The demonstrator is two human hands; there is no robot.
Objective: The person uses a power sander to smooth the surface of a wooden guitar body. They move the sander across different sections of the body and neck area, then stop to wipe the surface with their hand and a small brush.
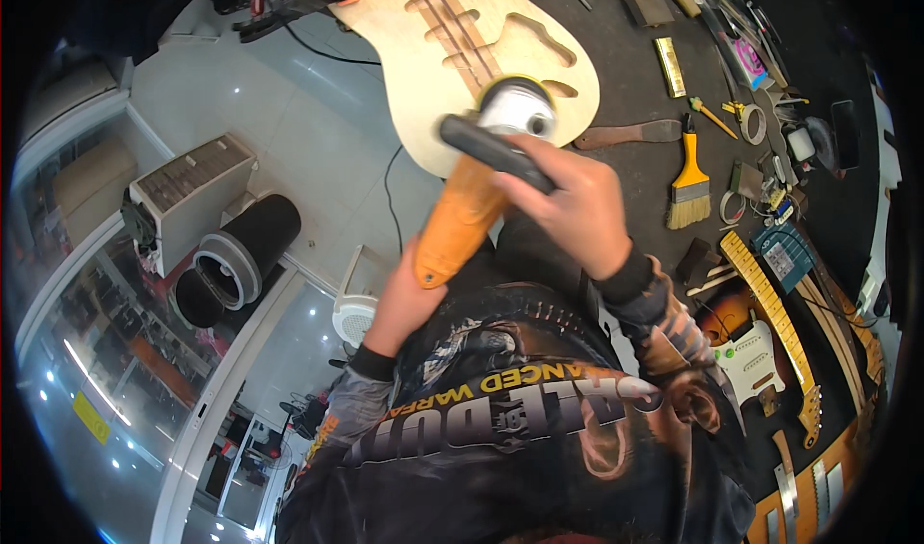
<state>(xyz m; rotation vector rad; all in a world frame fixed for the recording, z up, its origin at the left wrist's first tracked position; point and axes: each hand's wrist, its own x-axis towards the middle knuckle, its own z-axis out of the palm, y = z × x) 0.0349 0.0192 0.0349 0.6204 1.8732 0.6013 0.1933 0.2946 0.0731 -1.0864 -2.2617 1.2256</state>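
Observation:
An orange angle grinder (457, 222) with a black side handle (496, 151) is in both my hands. My left hand (409, 289) is wrapped round the rear of its orange body, the fingers partly hidden behind it. My right hand (577, 207) grips the side handle and is slightly blurred. The grinder's pale metal head and round disc are over the lower end of a light wooden guitar body (423, 82). Whether the disc touches the wood I cannot tell. The guitar body has several routed cavities and a darker centre strip. A black clamp (294, 10) with an orange pad meets its left horn.
On the dark workbench (616, 73) to the right lie a yellow-handled brush (688, 183), a wood-handled scraper (626, 134) and a guitar neck (770, 303). A white pickguard (749, 363) and saws are nearer me. A black cylindrical bin (260, 231) stands at left; a cable crosses the floor.

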